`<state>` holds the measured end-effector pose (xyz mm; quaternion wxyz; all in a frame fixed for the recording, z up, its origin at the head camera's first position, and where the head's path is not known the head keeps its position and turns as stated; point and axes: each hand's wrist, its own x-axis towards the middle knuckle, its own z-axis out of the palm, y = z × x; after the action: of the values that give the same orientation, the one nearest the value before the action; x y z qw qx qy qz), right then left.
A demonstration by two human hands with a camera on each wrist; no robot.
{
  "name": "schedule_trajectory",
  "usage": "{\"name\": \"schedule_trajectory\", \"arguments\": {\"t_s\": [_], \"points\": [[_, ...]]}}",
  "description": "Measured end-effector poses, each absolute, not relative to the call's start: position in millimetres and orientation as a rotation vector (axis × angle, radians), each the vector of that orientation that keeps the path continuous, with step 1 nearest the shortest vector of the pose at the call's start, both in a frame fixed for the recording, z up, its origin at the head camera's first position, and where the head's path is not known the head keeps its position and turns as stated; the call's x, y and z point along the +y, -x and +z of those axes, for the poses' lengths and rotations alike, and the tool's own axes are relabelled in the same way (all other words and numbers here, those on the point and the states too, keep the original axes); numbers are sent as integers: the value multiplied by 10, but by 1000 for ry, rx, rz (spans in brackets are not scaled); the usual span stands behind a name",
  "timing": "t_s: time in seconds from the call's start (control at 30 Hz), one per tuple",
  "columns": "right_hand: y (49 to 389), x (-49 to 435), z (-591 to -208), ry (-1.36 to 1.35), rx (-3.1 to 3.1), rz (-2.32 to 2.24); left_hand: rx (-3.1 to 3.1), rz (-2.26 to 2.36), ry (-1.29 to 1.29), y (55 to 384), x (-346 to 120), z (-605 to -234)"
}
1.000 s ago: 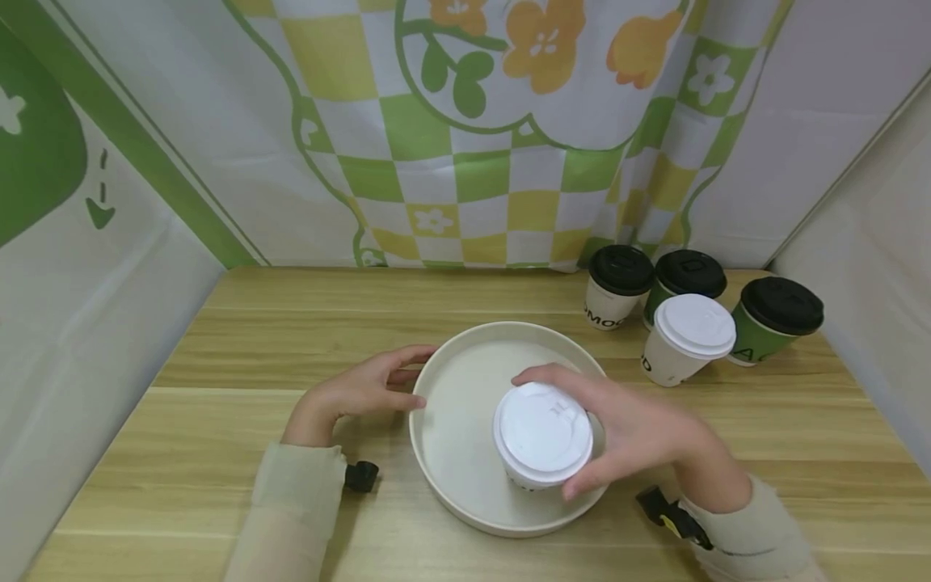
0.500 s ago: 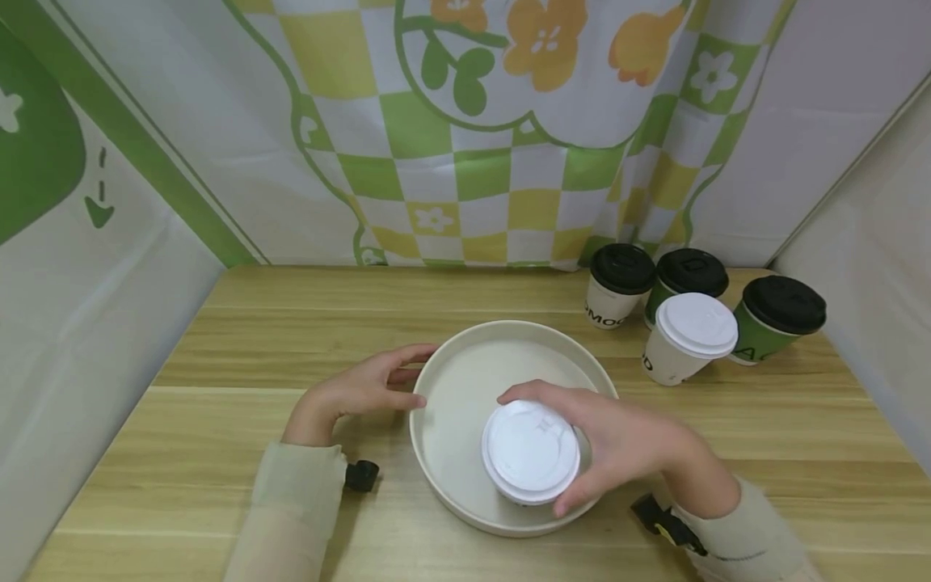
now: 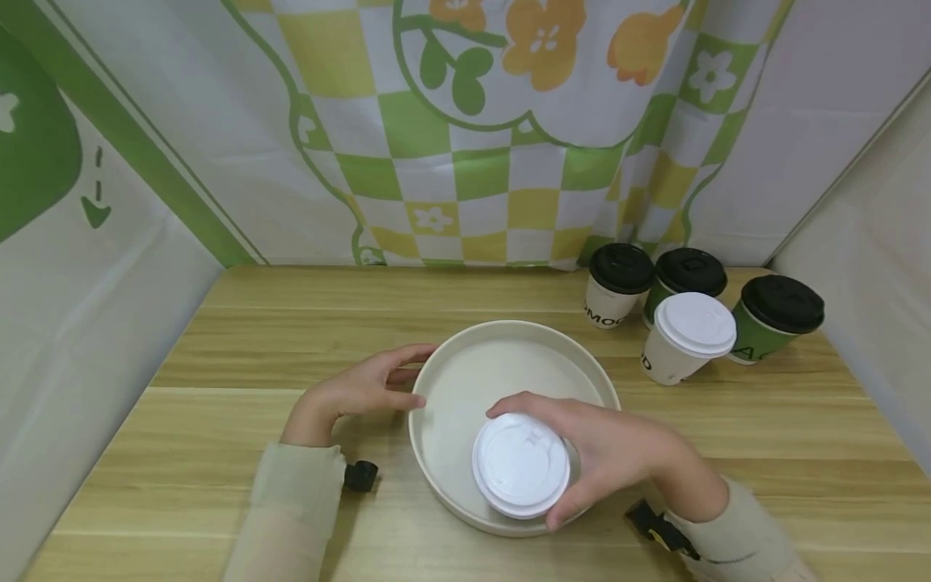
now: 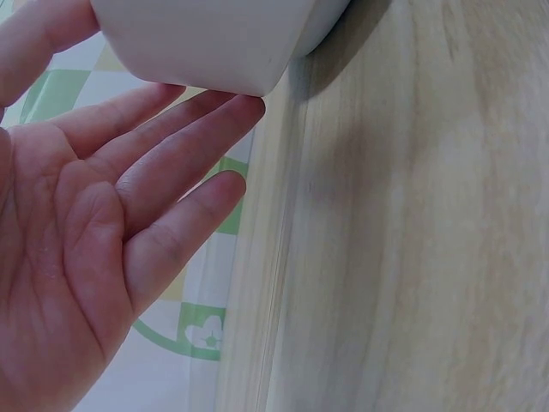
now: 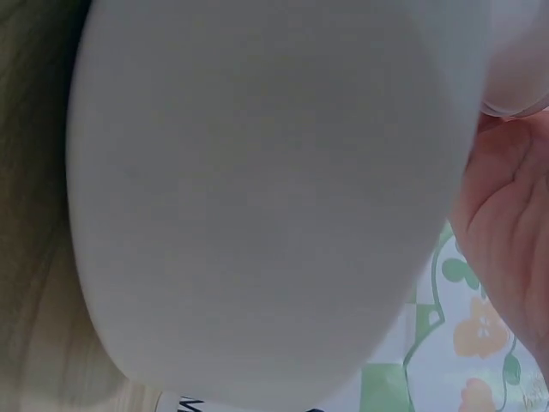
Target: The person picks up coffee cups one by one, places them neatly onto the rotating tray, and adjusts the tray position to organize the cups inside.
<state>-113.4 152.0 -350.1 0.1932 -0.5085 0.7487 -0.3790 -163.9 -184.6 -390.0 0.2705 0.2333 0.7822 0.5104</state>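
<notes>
A round cream tray [image 3: 465, 380] with a raised rim lies on the wooden table. Over its front right part, my right hand [image 3: 607, 444] grips a white-lidded paper cup [image 3: 520, 465] between thumb and fingers; whether the cup's base touches the tray is hidden. At the tray's left side my left hand [image 3: 364, 392] touches the rim, thumb over the edge. The left wrist view shows those fingers [image 4: 193, 154] extended, their tips against the tray's outer wall [image 4: 206, 43]. In the right wrist view the tray's wall [image 5: 257, 215] covers most of the cup.
Several lidded paper cups stand at the back right: a white one with a black lid [image 3: 620, 279], green ones with black lids [image 3: 689, 275] [image 3: 778, 315], and a white-lidded cup [image 3: 687, 339]. A checked curtain [image 3: 480, 178] hangs behind the table.
My right hand has moved the white-lidded cup left and toward the front edge of the tray. The left hand has stayed in place.
</notes>
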Motion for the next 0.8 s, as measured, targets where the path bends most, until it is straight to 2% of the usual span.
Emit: {"name": "schedule_trajectory", "arguments": {"t_s": [0.5, 0.8], "points": [[1135, 1511, -3515, 1418, 2074, -1061, 2098, 1383, -624, 1633, -1840, -3879], [1104, 1518, -3467, 1520, 2217, -975, 2082, 1411, -638, 1635, -1852, -3896]]}}
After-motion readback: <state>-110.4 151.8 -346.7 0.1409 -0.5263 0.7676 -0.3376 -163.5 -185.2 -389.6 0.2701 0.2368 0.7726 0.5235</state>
